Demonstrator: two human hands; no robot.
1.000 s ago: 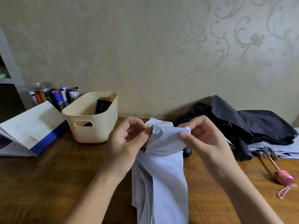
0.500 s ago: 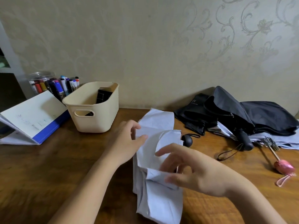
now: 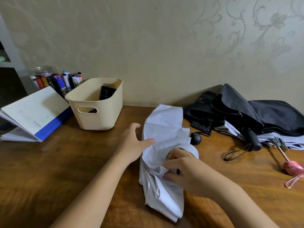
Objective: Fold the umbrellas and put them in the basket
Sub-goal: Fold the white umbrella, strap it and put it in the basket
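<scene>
A pale lavender umbrella lies collapsed on the wooden table in front of me, its black round handle poking out on the right. My left hand grips the fabric from the left, thumb over a fold. My right hand pinches bunched fabric at the umbrella's middle. A cream plastic basket stands at the back left with a black folded item inside. Black umbrellas lie heaped at the back right. A pink-handled umbrella lies at the far right.
A jar of marker pens stands behind the basket. An open blue-edged book leans at the left. The patterned wall closes the table's far side.
Both hands lowered the lavender fabric onto the table. My right hand moved down from the top edge to the umbrella's middle and gathered fabric there. The view tilted down.
</scene>
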